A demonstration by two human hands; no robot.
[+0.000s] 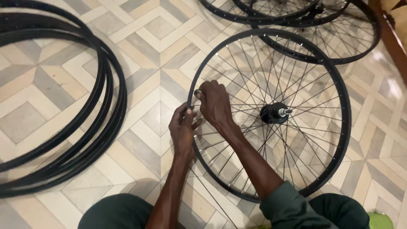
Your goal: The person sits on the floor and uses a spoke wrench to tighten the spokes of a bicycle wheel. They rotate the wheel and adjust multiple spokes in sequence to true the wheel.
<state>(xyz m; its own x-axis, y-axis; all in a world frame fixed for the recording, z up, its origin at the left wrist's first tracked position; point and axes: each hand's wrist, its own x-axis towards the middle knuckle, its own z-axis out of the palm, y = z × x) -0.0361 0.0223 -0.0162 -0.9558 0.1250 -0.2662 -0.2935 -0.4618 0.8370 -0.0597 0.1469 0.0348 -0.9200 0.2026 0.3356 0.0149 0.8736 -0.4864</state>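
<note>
A black spoked bicycle wheel point(339, 89) lies flat on the patterned tile floor, with a black hub point(275, 113) and short axle at its centre. My left hand point(183, 129) grips the wheel's rim at its left side. My right hand point(215, 102) reaches across the spokes and pinches a small metal tool point(197, 92) against the inside of the rim, just above my left hand. Both forearms cross over the lower left part of the wheel.
A stack of bare black rims point(101, 97) lies on the floor to the left. More spoked wheels point(339, 51) overlap at the top right, beside a wooden edge point(392, 40). My knees in dark green trousers point(114, 214) are at the bottom.
</note>
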